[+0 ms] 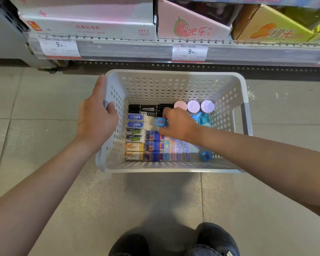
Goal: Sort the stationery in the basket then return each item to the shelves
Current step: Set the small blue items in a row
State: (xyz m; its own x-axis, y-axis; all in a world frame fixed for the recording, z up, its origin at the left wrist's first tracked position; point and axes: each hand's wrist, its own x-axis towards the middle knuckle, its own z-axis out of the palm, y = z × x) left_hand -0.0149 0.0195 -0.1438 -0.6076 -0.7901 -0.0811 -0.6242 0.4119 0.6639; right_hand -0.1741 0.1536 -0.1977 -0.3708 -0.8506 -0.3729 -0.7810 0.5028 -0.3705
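Observation:
A white perforated basket stands on the floor before the shelves. My left hand grips its left rim. My right hand is inside the basket and pinches a small blue sharpener. A second blue sharpener lies at the near right. Black markers lie at the back, boxed erasers are lined up on the left, and rulers lie near the front. Three round pastel lids stand at the back right, with a blue tape dispenser beside them.
The lowest shelf carries a white carton, a pink carton and a yellow carton, with price tags on its rail. Grey floor tiles surround the basket. My dark-trousered knees are at the bottom edge.

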